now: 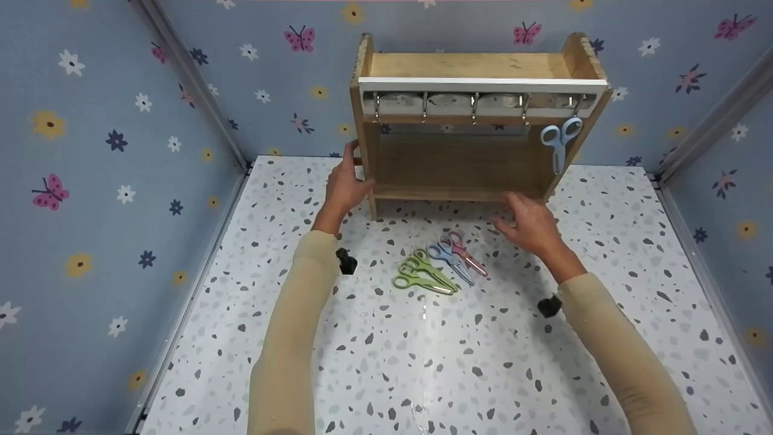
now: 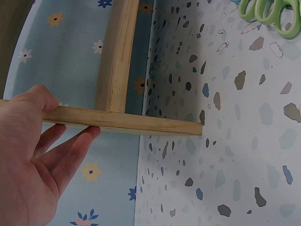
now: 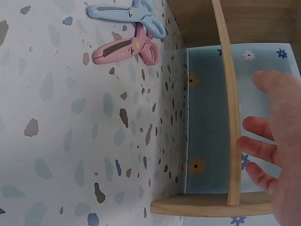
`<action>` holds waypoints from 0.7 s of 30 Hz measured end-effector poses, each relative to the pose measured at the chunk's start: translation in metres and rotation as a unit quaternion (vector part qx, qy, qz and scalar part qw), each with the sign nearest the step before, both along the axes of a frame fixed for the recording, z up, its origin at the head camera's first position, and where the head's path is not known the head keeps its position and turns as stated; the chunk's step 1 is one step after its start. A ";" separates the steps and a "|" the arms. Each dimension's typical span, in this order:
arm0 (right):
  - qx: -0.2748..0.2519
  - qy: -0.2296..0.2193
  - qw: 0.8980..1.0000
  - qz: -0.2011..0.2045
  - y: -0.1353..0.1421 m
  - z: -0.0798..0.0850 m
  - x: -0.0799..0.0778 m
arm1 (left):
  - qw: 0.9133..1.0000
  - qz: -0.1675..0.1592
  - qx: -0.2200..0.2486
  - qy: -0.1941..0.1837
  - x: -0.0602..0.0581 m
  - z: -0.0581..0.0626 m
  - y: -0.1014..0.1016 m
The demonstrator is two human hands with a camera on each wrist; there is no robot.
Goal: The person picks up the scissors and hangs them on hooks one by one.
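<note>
A wooden shelf rack (image 1: 465,169) stands at the back of the table, with a row of metal hooks (image 1: 474,109) along its upper front. Light blue scissors (image 1: 558,158) hang from the rightmost hook. My left hand (image 1: 345,188) grips the rack's left side panel (image 2: 155,125), thumb on one face and fingers on the other. Near the right end of the lower shelf board (image 3: 233,108), my right hand (image 1: 531,223) holds nothing, its fingers apart; whether the fingertips touch the board, I cannot tell. Below the rack lie green scissors (image 1: 439,275), blue scissors (image 1: 453,263) and pink scissors (image 1: 474,261).
The white speckled tabletop (image 1: 435,362) extends toward me from the rack. Flowered blue wall panels (image 1: 109,223) enclose the left, back and right sides. Two pairs of green scissors overlap at the left of the scissors group.
</note>
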State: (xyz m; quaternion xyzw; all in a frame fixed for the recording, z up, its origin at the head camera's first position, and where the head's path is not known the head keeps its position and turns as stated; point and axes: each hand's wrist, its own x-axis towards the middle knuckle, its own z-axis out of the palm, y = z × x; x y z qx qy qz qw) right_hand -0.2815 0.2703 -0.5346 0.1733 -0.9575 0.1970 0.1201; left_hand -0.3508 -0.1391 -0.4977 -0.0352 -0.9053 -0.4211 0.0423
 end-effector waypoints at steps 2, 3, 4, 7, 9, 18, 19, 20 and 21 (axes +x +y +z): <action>0.010 -0.008 1.000 0.002 -0.002 0.000 -0.001 | 1.000 0.001 0.000 0.000 0.000 0.000 0.000; 0.016 -0.013 1.000 0.003 -0.003 0.001 -0.001 | 1.000 0.001 0.001 -0.001 -0.001 0.000 0.000; 0.020 -0.018 1.000 0.003 -0.004 0.001 -0.001 | 1.000 0.001 0.001 -0.002 -0.001 0.000 0.000; 0.029 -0.034 0.999 0.002 -0.007 0.003 -0.002 | 1.000 0.003 0.002 -0.008 -0.001 0.000 0.001; 0.032 -0.044 0.999 0.001 -0.010 0.003 -0.002 | 1.000 0.004 0.004 -0.011 -0.001 0.000 0.001; 0.040 -0.054 0.997 0.028 -0.018 0.001 -0.002 | 1.000 0.005 0.010 -0.014 0.000 0.000 0.000; 0.040 -0.055 0.997 0.032 -0.019 0.000 -0.002 | 1.000 0.005 0.010 -0.015 0.000 0.000 0.000; 0.040 -0.055 0.997 0.035 -0.019 -0.001 -0.002 | 1.000 0.004 0.011 -0.015 0.000 0.000 0.000; 0.041 -0.052 0.997 0.040 -0.020 -0.002 -0.002 | 1.000 0.005 0.010 -0.016 -0.001 0.000 0.000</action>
